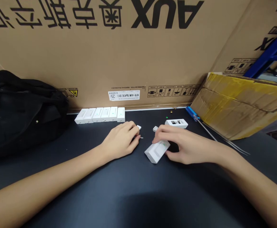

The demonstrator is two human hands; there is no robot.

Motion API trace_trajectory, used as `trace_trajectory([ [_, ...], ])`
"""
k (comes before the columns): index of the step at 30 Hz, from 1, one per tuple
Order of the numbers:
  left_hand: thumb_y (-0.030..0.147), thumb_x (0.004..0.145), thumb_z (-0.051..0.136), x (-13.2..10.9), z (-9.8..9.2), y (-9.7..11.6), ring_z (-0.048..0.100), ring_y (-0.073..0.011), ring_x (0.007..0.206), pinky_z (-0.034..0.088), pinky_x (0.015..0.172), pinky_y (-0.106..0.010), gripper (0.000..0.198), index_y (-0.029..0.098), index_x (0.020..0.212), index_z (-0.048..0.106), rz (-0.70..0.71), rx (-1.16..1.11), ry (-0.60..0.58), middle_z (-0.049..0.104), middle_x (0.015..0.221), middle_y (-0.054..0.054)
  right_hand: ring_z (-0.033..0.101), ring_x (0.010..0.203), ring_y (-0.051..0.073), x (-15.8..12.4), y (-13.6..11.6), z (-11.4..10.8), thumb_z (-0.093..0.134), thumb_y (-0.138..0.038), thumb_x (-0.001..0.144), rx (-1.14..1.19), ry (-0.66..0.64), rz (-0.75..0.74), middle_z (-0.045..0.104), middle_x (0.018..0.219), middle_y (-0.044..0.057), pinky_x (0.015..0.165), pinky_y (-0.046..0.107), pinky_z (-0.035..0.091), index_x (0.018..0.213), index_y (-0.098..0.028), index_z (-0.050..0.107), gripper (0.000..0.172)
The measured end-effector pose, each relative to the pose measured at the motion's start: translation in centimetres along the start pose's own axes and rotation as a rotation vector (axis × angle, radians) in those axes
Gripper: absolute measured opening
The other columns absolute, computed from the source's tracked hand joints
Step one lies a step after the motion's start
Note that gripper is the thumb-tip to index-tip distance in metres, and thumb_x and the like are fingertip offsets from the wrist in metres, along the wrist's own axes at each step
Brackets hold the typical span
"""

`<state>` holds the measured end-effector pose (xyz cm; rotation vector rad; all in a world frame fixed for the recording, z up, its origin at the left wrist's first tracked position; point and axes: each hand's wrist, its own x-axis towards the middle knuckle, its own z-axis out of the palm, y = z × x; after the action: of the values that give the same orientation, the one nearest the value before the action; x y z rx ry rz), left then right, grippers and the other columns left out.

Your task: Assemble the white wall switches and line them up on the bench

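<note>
My right hand [178, 142] grips a white plastic switch box [157, 152] between thumb and fingers, tilted above the black table. A pale rocker panel with a small green mark shows on its upper face. Farther left, my left hand [121, 139] rests low at the table with its fingers curled together. A small white piece [139, 127] peeks out past its fingertips; what the fingers pinch is mostly hidden. Beside my right fingers lies a small white part [155, 129]. Just behind that hand is a white housing [176, 123] with dark openings.
Several similar white boxes [105, 114] stand in a row at the back left. A black bag [24, 110] lies at left. A blue-handled screwdriver [192, 113] and cable ties [233, 147] lie by a taped carton [243, 104]. A large cardboard box [93, 60] walls the back.
</note>
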<state>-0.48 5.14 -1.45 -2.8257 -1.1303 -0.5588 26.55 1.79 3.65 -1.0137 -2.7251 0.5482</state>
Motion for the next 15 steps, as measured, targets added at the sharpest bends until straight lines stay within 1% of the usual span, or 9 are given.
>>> trace_trajectory([
  [2,0.026,0.105,0.048,-0.1,0.0,-0.1,0.064,-0.0220,0.087,0.057,0.078,-0.037,0.016,0.019,0.101,0.062,0.003,-0.008,0.007,0.065,0.101,-0.006,0.063,0.116,0.023,-0.1,0.3,0.1,0.055,-0.009,0.089,-0.016,0.018,-0.029,0.062,0.129,0.009,0.100,0.037,0.050,0.122,-0.024,0.070,0.040],
  [4,0.026,0.105,0.048,-0.1,0.1,-0.1,0.065,-0.0214,0.086,0.057,0.075,-0.037,0.018,0.018,0.102,0.063,-0.001,-0.014,0.012,0.065,0.103,-0.007,0.061,0.124,0.024,-0.3,0.5,0.2,0.050,-0.012,0.095,-0.055,0.056,-0.033,0.060,0.139,0.010,0.104,0.039,0.050,0.133,-0.025,0.068,0.044],
  [7,0.026,0.105,0.048,-0.2,0.2,-0.2,0.068,-0.0234,0.095,0.060,0.079,-0.039,0.021,0.019,0.103,0.068,-0.019,-0.023,0.016,0.067,0.118,-0.010,0.062,0.125,0.027,-0.7,1.2,-0.3,0.049,-0.022,0.101,-0.170,0.178,0.033,0.062,0.139,0.013,0.103,0.043,0.052,0.139,-0.023,0.064,0.041],
  [9,0.027,0.105,0.048,-0.2,0.3,-0.3,0.069,-0.0270,0.106,0.062,0.087,-0.045,0.024,0.019,0.107,0.071,-0.027,-0.022,0.029,0.067,0.131,-0.012,0.061,0.126,0.031,-1.2,2.0,-0.9,0.049,-0.030,0.102,-0.275,0.277,0.124,0.065,0.135,0.015,0.104,0.049,0.052,0.137,-0.021,0.064,0.039],
  [10,0.028,0.106,0.048,-0.2,0.5,-0.4,0.068,-0.0286,0.111,0.062,0.092,-0.049,0.026,0.019,0.110,0.073,-0.024,-0.022,0.035,0.066,0.135,-0.013,0.060,0.128,0.034,-1.4,2.6,-1.2,0.049,-0.035,0.102,-0.321,0.305,0.182,0.066,0.134,0.016,0.105,0.052,0.051,0.136,-0.020,0.065,0.040],
  [12,0.028,0.107,0.048,-0.2,0.7,-0.6,0.067,-0.0302,0.115,0.060,0.100,-0.054,0.028,0.018,0.115,0.073,-0.008,-0.031,0.046,0.066,0.138,-0.015,0.058,0.131,0.038,-1.9,3.8,-1.6,0.051,-0.041,0.100,-0.381,0.298,0.293,0.067,0.134,0.019,0.107,0.057,0.050,0.139,-0.017,0.063,0.047],
  [15,0.025,0.106,0.048,-0.3,0.9,-0.9,0.067,-0.0305,0.115,0.059,0.104,-0.056,0.026,0.015,0.111,0.072,0.027,-0.065,0.060,0.067,0.136,-0.017,0.059,0.130,0.040,-2.3,5.5,-1.6,0.050,-0.041,0.097,-0.399,0.175,0.386,0.067,0.137,0.020,0.109,0.058,0.049,0.141,-0.013,0.063,0.053],
])
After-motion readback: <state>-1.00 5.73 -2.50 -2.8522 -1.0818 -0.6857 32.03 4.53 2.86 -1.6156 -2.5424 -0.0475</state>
